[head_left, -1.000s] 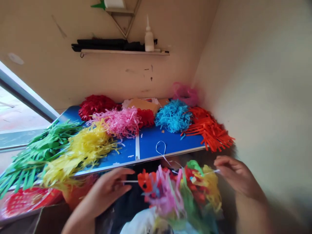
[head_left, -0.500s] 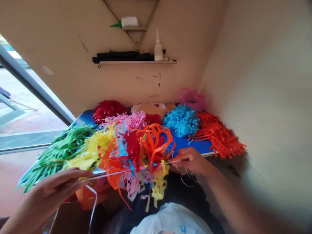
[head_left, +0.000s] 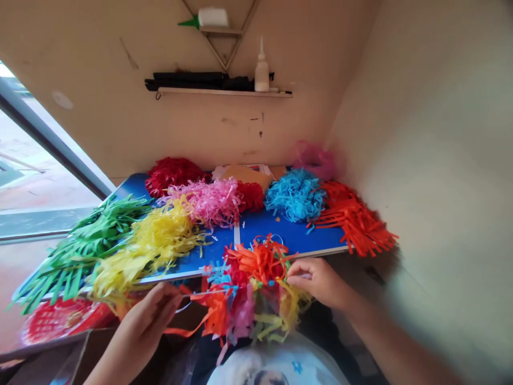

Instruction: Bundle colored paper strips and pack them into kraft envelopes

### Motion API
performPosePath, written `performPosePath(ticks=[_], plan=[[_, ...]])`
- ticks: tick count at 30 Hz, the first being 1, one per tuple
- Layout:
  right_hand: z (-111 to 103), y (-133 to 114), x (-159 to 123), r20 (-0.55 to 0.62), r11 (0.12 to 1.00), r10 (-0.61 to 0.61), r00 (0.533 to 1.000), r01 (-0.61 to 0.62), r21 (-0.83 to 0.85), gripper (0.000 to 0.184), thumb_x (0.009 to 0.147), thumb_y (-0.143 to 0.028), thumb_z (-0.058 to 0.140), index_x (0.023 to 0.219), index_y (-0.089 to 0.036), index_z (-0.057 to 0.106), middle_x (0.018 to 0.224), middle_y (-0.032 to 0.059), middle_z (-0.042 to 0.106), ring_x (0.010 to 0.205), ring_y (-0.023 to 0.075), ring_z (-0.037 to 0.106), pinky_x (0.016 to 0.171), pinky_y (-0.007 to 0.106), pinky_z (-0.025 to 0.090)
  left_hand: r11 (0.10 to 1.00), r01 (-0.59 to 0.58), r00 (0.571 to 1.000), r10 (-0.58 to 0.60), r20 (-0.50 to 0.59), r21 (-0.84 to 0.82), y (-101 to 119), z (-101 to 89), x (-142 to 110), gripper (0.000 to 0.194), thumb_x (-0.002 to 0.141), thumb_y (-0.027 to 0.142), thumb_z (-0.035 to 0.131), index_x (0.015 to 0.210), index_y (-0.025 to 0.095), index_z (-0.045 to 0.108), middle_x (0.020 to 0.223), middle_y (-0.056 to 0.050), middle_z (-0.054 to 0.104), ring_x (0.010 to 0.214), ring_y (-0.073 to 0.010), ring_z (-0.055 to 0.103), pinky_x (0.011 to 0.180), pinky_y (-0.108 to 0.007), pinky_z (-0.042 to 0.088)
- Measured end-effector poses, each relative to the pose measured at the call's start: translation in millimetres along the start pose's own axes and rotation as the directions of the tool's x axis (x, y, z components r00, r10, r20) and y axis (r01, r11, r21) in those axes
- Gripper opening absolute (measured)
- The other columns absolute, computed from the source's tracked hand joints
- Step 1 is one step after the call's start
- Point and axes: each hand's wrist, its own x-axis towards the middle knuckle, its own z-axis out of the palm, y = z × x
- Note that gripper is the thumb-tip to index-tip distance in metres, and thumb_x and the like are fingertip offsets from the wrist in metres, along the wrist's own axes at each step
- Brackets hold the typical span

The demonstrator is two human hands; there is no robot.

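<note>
As hands (head_left: 146, 321) (head_left: 316, 283) pinch, fringed paper garland (head_left: 250, 299)

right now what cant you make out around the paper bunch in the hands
All in the head view:
- how the strips of the paper bunch fix to the white cord: the strips hide it
- the cord's ends in the left hand and right hand: the fingers cover them
- the right forearm: blurred, cut off by the frame edge
- the white printed cloth: cut off by the bottom edge
</note>
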Motion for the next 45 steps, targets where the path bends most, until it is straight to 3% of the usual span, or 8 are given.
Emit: performPosePath(ticks=[5, 11, 19, 30, 35, 39, 43, 45], plan=[[-4.0, 8.6, -4.8, -0.021, 0.986, -0.140, 0.990, 0.138, -0.098, 0.011, 0.084, -0.026, 0.068, 0.078, -0.022, 0.077, 0.075, 0.0026, 0.072, 0.070, 0.0165, 0.065, 0.067, 0.026, 0.046, 0.997, -0.070, 0.980, 0.072, 0.185, -0.018, 5.2, 9.2, 1.1, 0.032, 0.082, 0.054, 0.061, 0.083, 0.025, 0.075, 0.079, -0.004, 0.076, 0.071, -0.0194, 0.072, 0.062, -0.022, 0.057], [1.6, -0.3, -10.3, -0.100, 0.955, -0.189, 0.977, 0.159, -0.252, 0.004, 0.082, -0.017, 0.065, 0.078, -0.019, 0.066, 0.070, -0.0003, 0.063, 0.064, 0.0133, 0.057, 0.060, 0.023, 0.040, 0.982, -0.148, 0.978, 0.163, 0.128, -0.119, 30.4, 18.3, -6.0, 0.025, 0.092, 0.039, 0.050, 0.078, 0.022, 0.062, 0.075, -0.003, 0.066, 0.063, -0.0140, 0.063, 0.055, -0.020, 0.053], [4.7, 4.9, -8.5, 0.083, 0.938, -0.187, 0.979, 0.203, -0.280, 0.005, 0.075, -0.028, 0.077, 0.074, -0.023, 0.077, 0.072, -0.0015, 0.075, 0.065, 0.0135, 0.063, 0.062, 0.022, 0.037, 0.989, -0.116, 0.992, 0.120, 0.039, -0.089, 39.4, 23.7, 0.6, 0.026, 0.091, 0.039, 0.052, 0.078, 0.019, 0.063, 0.064, 0.000, 0.062, 0.056, -0.0120, 0.057, 0.050, -0.018, 0.047], [26.1, -15.7, -4.5, 0.077, 0.983, -0.168, 0.983, 0.162, 0.083, 0.013, 0.072, -0.023, 0.067, 0.065, -0.015, 0.074, 0.052, -0.0026, 0.058, 0.048, 0.0078, 0.042, 0.046, 0.020, 0.027, 0.945, -0.324, 0.935, 0.327, 0.136, -0.039, 75.6, 107.4, 2.2, 0.034, 0.078, 0.031, 0.074, 0.111, 0.025, 0.072, 0.080, -0.002, 0.075, 0.061, -0.0130, 0.066, 0.057, -0.019, 0.049], [25.2, -15.8, -2.9, 0.056, 0.969, -0.242, 0.969, 0.238, 0.058, 0.009, 0.073, -0.019, 0.067, 0.069, -0.016, 0.074, 0.060, 0.0002, 0.066, 0.055, 0.0112, 0.054, 0.054, 0.020, 0.037, 0.954, -0.297, 0.932, 0.300, 0.202, -0.046, 82.9, 106.9, 9.0, 0.014, 0.081, 0.022, 0.066, 0.092, 0.024, 0.074, 0.078, -0.001, 0.074, 0.065, -0.0133, 0.066, 0.058, -0.019, 0.046], [23.0, -14.1, -4.6, 0.061, 0.991, -0.121, 0.991, 0.124, -0.047, 0.010, 0.076, -0.017, 0.066, 0.082, -0.018, 0.074, 0.060, -0.0030, 0.060, 0.055, 0.0102, 0.051, 0.053, 0.021, 0.035, 0.957, -0.286, 0.952, 0.277, 0.132, 0.056, 84.7, 102.8, 8.8, 0.014, 0.082, 0.019, 0.056, 0.081, 0.022, 0.070, 0.070, 0.000, 0.072, 0.058, -0.0123, 0.063, 0.056, -0.020, 0.042], [19.9, -15.5, -8.6, 0.008, 0.994, -0.110, 0.994, 0.110, -0.001, 0.049, 0.076, -0.019, 0.072, 0.122, -0.023, 0.058, 0.070, -0.0063, 0.055, 0.061, 0.0100, 0.050, 0.058, 0.019, 0.039, 0.955, -0.242, 0.970, 0.233, 0.072, 0.173, 80.8, 103.6, 6.7, 0.013, 0.084, 0.025, 0.054, 0.081, 0.022, 0.066, 0.061, 0.002, 0.066, 0.050, -0.0118, 0.055, 0.052, -0.022, 0.036], [18.3, -17.3, -8.8, -0.011, 0.982, -0.190, 0.982, 0.191, 0.010, 0.030, 0.080, -0.018, 0.068, 0.110, -0.022, 0.063, 0.077, -0.0035, 0.059, 0.066, 0.0103, 0.054, 0.061, 0.019, 0.041, 0.969, -0.172, 0.984, 0.161, 0.075, 0.175, 78.9, 102.4, 5.6, 0.012, 0.083, 0.028, 0.055, 0.079, 0.022, 0.064, 0.055, 0.004, 0.059, 0.048, -0.0116, 0.050, 0.051, -0.022, 0.032]])
